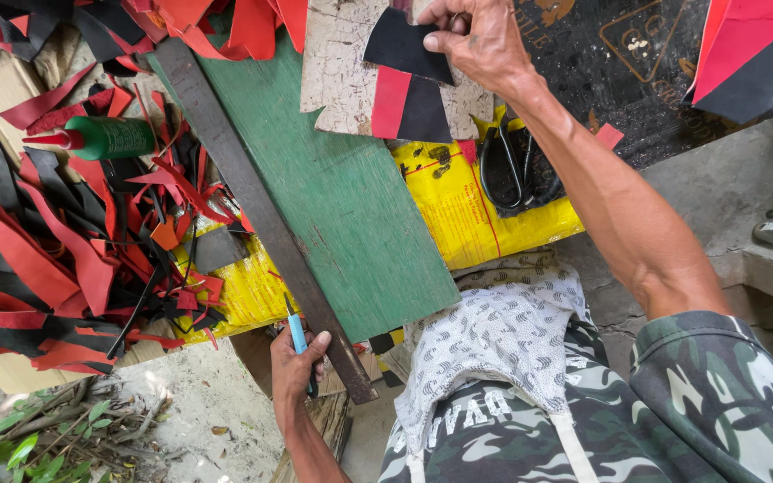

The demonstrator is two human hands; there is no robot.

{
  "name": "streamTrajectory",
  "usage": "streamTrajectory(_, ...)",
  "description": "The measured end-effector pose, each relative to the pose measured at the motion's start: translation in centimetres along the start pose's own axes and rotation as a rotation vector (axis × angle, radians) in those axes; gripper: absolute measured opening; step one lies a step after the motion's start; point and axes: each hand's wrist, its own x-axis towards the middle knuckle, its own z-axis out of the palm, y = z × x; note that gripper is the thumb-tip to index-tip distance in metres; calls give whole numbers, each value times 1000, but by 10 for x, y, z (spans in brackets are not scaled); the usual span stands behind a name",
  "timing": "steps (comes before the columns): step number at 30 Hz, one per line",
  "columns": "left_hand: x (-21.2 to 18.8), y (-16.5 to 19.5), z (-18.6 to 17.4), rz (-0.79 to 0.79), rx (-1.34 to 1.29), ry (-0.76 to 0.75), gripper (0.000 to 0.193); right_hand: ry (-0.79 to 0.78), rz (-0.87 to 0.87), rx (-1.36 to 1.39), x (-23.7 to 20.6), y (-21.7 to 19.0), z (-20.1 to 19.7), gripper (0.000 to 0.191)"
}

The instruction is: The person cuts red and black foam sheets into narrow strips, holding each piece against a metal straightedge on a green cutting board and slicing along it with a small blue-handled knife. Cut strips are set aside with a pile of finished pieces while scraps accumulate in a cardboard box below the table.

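Observation:
My right hand (474, 36) reaches to the far side of the green board (342, 197) and pinches a black leather piece (404, 45) lying on a worn pale cutting pad (337, 76). A red and black stitched piece (411, 107) lies just below it on the same pad. My left hand (299, 362) rests at the near edge of the board and grips a light blue craft knife (296, 331), blade pointing up. A long dark metal ruler (257, 210) runs diagonally along the board's left edge, beside that hand.
A heap of red and black leather scraps (64, 241) fills the left. A green glue bottle with a red nozzle (105, 137) lies on it. Black scissors (512, 165) lie on a yellow sack (467, 215). A patterned cloth (494, 331) covers my lap.

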Motion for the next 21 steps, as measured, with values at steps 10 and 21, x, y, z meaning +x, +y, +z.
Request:
streamTrajectory(10,2,-1,-1,-11,28,1,33,110,239,189,-6,-13,-26,7)
streamTrajectory(21,1,0,-1,-17,34,-1,33,-202,-297,-508,-44,-62,-25,79)
